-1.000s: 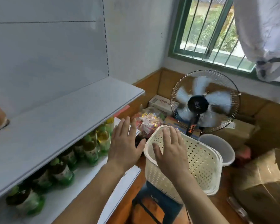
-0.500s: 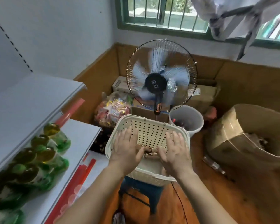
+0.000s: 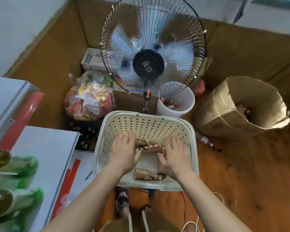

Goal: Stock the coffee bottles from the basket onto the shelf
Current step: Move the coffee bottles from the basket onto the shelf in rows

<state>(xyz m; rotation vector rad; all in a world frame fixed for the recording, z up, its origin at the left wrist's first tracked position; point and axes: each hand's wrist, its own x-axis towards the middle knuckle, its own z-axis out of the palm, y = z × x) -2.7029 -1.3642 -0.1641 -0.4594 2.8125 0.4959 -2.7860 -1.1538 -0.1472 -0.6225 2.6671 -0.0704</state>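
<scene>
Centrally in the head view, the perforated cream basket (image 3: 146, 124) holds brown coffee bottles (image 3: 148, 146) lying on its floor; one more bottle (image 3: 145, 174) lies near the lower rim. Left hand (image 3: 125, 154) and right hand (image 3: 174, 158) reach inside, fingers spread, palms down beside the bottles; whether either one grips a bottle cannot be told. White shelf (image 3: 45, 148) occupies the left of the frame. Running fan (image 3: 151, 52) stands above the basket.
</scene>
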